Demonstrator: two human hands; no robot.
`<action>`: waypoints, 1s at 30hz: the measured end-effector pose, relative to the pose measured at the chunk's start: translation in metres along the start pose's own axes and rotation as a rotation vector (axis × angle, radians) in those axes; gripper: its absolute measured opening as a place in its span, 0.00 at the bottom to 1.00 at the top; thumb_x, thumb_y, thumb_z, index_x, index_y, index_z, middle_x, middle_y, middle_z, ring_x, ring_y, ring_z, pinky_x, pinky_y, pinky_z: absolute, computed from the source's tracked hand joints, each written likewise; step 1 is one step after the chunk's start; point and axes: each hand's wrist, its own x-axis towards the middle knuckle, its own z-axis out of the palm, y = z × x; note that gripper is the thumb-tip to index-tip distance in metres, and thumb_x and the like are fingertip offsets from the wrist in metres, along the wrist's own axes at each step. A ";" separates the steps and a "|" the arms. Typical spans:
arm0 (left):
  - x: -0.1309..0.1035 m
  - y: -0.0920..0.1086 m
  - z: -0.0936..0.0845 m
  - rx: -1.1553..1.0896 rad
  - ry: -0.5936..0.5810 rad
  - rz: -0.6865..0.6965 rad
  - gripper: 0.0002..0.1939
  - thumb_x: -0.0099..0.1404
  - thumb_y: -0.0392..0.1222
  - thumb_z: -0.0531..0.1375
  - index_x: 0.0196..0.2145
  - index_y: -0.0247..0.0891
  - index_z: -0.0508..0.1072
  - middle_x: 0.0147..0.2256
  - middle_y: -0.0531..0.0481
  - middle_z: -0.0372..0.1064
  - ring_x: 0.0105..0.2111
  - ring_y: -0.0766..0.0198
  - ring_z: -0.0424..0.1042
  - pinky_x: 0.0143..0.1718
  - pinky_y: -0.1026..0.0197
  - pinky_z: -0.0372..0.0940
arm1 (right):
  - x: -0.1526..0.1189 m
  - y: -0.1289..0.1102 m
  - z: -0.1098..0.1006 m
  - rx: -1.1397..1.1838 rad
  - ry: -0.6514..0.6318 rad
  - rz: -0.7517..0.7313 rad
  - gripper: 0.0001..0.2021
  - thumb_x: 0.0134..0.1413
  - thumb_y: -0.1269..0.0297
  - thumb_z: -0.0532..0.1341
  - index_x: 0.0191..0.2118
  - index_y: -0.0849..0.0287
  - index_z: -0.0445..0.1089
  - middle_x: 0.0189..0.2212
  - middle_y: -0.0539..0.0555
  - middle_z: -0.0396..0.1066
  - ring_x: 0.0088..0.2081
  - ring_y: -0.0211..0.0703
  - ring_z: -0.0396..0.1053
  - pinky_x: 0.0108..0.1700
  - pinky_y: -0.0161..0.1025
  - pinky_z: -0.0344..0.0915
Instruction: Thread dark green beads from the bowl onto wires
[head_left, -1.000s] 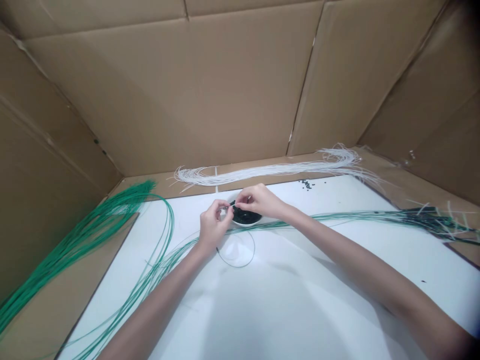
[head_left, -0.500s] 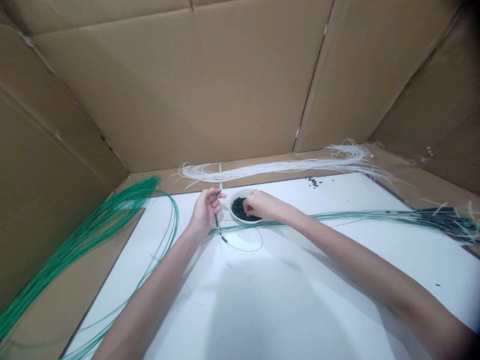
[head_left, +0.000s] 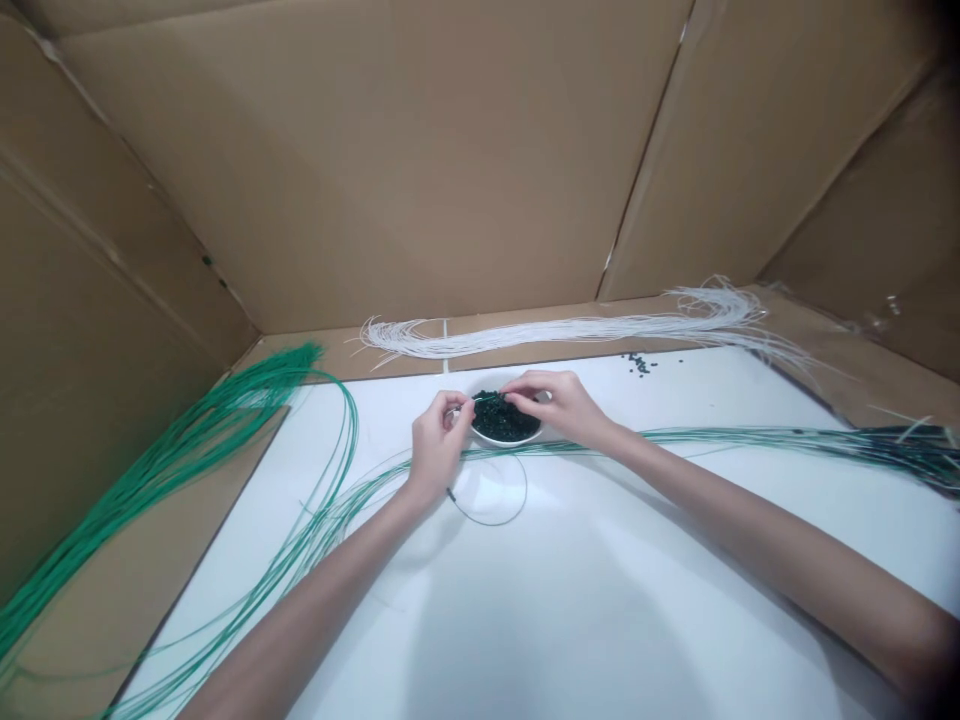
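Observation:
A white bowl (head_left: 507,439) of dark green beads (head_left: 504,418) stands near the back of the white board. At its left rim my left hand (head_left: 441,432) pinches a thin wire (head_left: 480,401), whose end points right over the beads. The wire loops down onto the board (head_left: 501,523), with a few dark beads (head_left: 451,494) threaded on it by my left wrist. My right hand (head_left: 559,400) is above the bowl's right side, thumb and forefinger pinched at the wire's tip; whatever small thing they hold is too small to name.
Green strands (head_left: 187,460) spread over the left side, and a green bundle (head_left: 720,437) with dark beaded ends runs right behind my right forearm. White strands (head_left: 540,333) lie along the back edge. Loose beads (head_left: 639,364) are scattered at the back. Cardboard walls (head_left: 420,170) surround the board (head_left: 525,620).
My right hand has come up out of the beads and opposite my left fingertips. My left hand has turned and moved right, down to the bowl's rim. The view has shifted slightly.

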 end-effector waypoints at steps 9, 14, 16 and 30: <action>-0.008 -0.015 0.005 0.232 0.084 0.172 0.07 0.59 0.43 0.54 0.32 0.37 0.67 0.26 0.53 0.64 0.22 0.71 0.56 0.25 0.68 0.53 | -0.007 0.005 0.011 0.101 0.081 -0.028 0.09 0.50 0.64 0.56 0.34 0.59 0.73 0.31 0.54 0.73 0.33 0.39 0.70 0.38 0.35 0.65; -0.010 -0.017 0.006 0.175 0.080 0.250 0.06 0.59 0.43 0.54 0.32 0.39 0.68 0.27 0.51 0.64 0.23 0.69 0.57 0.26 0.66 0.54 | -0.008 0.005 0.012 0.106 0.063 -0.007 0.10 0.50 0.62 0.57 0.34 0.57 0.74 0.31 0.53 0.73 0.33 0.39 0.70 0.38 0.37 0.65; -0.010 -0.017 0.006 0.172 0.078 0.270 0.06 0.59 0.42 0.54 0.32 0.39 0.68 0.27 0.51 0.65 0.23 0.69 0.58 0.26 0.66 0.54 | -0.008 0.005 0.012 0.115 0.066 -0.004 0.10 0.50 0.62 0.57 0.34 0.57 0.74 0.31 0.53 0.73 0.33 0.39 0.70 0.38 0.36 0.65; -0.011 -0.016 0.006 0.227 0.081 0.304 0.05 0.60 0.40 0.53 0.32 0.38 0.67 0.28 0.50 0.66 0.25 0.69 0.60 0.26 0.66 0.54 | -0.008 0.002 0.011 0.154 0.070 0.011 0.09 0.50 0.63 0.57 0.34 0.58 0.74 0.32 0.53 0.74 0.35 0.40 0.70 0.40 0.37 0.66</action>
